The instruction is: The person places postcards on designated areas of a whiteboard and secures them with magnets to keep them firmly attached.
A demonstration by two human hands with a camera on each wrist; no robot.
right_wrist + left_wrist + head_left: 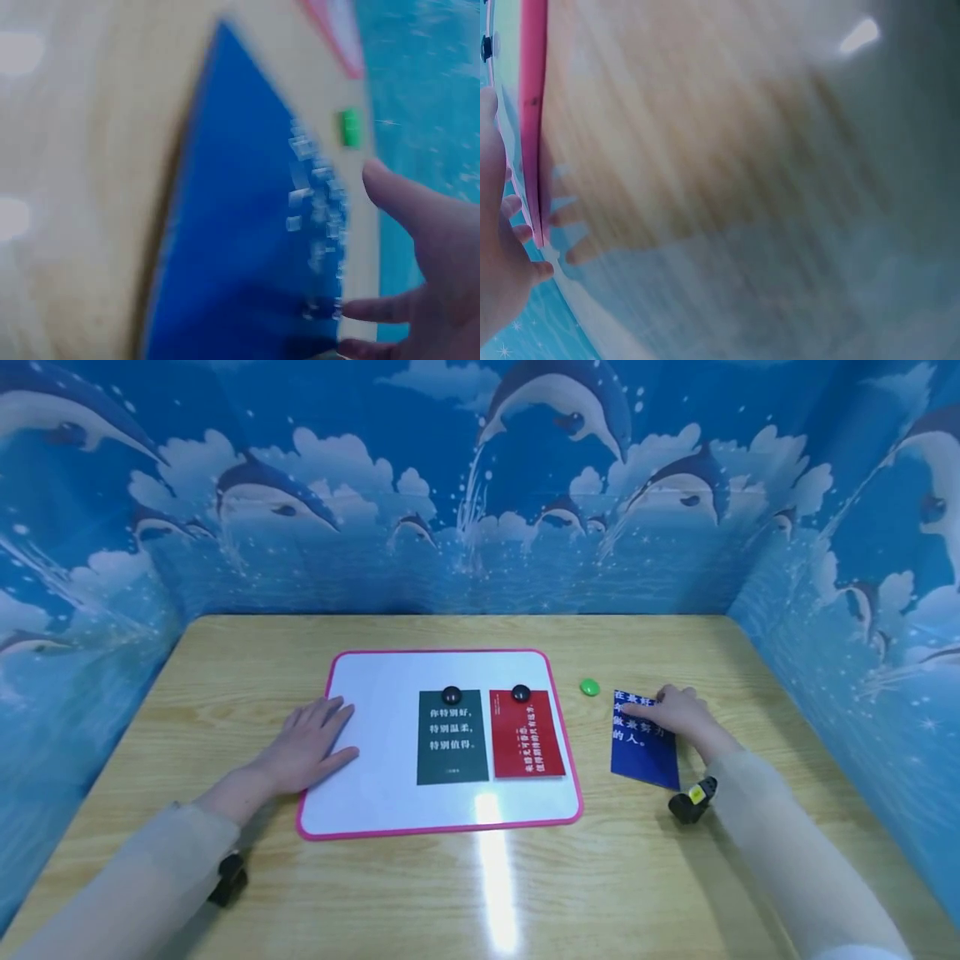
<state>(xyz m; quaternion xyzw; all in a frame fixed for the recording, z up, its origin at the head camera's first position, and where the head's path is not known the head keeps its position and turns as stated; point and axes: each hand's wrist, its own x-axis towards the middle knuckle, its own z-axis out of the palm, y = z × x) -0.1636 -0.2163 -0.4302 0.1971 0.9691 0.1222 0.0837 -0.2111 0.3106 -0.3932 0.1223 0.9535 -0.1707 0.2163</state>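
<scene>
My left hand [303, 752] rests with spread fingers on the left part of a whiteboard [375, 810] with a pink frame. In the left wrist view, that hand's fingers lie over the pink edge [532, 112]. On the board are a dark green card [452, 752] and a red card [525, 743], each with a round black magnet [451, 695] at its top. To the right, my right hand [684, 714] is over the top of a blue card [643, 760] with white writing. Its thumb [397, 195] stands apart from its fingers, whose tips are at the card's edge in the right wrist view.
A small green magnet [590, 687] lies on the wooden table [375, 902] between the board and the blue card. Blue dolphin-print curtains [450, 568] hang behind the table and along both sides. Each wrist wears a black camera [688, 806].
</scene>
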